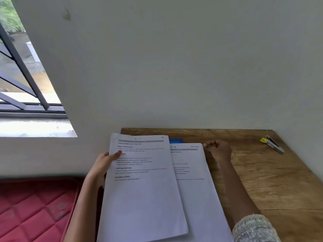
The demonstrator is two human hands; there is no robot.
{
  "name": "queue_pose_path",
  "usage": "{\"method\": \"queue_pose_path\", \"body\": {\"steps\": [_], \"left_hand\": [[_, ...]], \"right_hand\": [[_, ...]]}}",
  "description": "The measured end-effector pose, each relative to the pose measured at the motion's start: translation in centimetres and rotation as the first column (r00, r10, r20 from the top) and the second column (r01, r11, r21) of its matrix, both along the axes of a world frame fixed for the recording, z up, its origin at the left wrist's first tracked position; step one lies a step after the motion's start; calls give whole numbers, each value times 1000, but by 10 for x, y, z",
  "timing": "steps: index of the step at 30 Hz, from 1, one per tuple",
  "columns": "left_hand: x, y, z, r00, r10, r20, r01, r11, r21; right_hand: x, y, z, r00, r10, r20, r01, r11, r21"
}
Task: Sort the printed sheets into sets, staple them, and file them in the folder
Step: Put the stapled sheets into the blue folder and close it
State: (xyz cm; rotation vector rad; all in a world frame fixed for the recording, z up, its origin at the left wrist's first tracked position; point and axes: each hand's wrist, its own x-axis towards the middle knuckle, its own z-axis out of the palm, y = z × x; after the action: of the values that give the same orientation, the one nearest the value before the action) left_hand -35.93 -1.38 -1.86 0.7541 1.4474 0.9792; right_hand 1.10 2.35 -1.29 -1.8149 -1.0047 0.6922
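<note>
On the left part of the wooden surface (279,180), the task's printed sheets lie as a stack (192,189), headed "SECTION" near its far right corner. Over its left half, lifted sheets (139,189) are held tilted, gripped at their left edge by the left hand (103,163), with the thumb pressed on the printed face and the fingers hidden beneath. The stack's far right corner is pinched, as it seems, by the curled fingers of the right hand (218,149). Sorting is judged to be the step in hand: headings should be read and matched before anything is laid down, and edges squared so that a staple catches every page. A stapler (272,144) lies well apart at the far right. A blue edge (175,140) shows beyond the stack; it may be the folder, but its contents are hidden.
</note>
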Motion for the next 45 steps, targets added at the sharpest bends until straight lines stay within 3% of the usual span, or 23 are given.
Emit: {"method": "queue_pose_path", "body": {"steps": [2, 5, 8, 15, 17, 20, 23, 27, 32, 37, 42, 45], "left_hand": [[0, 0, -1, 999, -26, 19, 26, 1000, -3], [-1, 0, -2, 998, -54, 42, 54, 999, 7], [-3, 4, 1, 994, -83, 64, 81, 996, 34], [-1, 28, 7, 998, 67, -12, -66, 997, 49], [-4, 31, 3, 998, 57, -2, -57, 998, 33], [-10, 29, 1, 998, 67, 3, -67, 997, 33], [-14, 29, -2, 996, 83, 22, -84, 996, 36], [-16, 30, -4, 997, 79, 5, -80, 995, 57], [-15, 32, -7, 996, 89, 9, -89, 994, 61], [-12, 32, -6, 997, 84, -1, -83, 995, 63], [-10, 30, -5, 997, 76, -1, -76, 994, 82], [-12, 28, -6, 996, 84, -4, -84, 993, 83]], "right_hand": [[3, 0, -4, 999, 19, 30, -19, 1000, 14], [1, 2, -9, 981, 189, -47, -191, 980, -51], [-4, 10, -13, 959, 283, 18, -279, 954, -112], [-10, 16, -15, 959, 195, 205, -226, 963, 146], [-9, 13, -11, 978, 130, 163, -169, 952, 256], [0, 9, -6, 999, 18, -50, -1, 946, 325], [18, 3, -6, 974, 9, -228, 26, 988, 152], [39, -8, -8, 949, 82, -305, -138, 976, -166], [45, -20, -9, 956, 71, -284, -145, 957, -250], [35, -29, -10, 902, 156, -402, -287, 914, -288], [35, -28, -6, 940, -29, -341, 5, 997, -71], [54, -22, 18, 965, -220, -140, 234, 968, 89]]}}
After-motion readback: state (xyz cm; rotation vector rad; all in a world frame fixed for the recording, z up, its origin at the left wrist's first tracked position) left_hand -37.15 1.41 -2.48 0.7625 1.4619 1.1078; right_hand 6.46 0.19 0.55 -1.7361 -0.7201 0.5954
